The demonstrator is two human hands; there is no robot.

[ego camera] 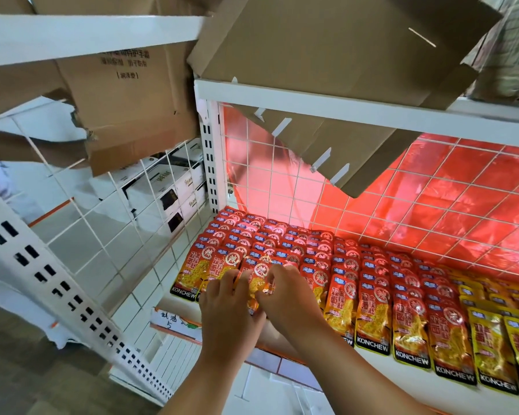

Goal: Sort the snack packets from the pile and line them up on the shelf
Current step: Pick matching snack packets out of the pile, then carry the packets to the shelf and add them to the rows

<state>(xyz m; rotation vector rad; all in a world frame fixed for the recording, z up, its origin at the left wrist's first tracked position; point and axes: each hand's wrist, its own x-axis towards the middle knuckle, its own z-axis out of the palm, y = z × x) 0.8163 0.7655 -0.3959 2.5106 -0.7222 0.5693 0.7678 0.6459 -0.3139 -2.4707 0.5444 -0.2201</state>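
at centre frame, our left hand (228, 304) and right hand (286, 296), fingers curled, both pinch one red snack packet (253, 281) at the front of the rows (346, 266) lining the white shelf (426, 384).

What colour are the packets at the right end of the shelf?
Those packets are golden yellow with a black bottom strip, clearest in the head view.
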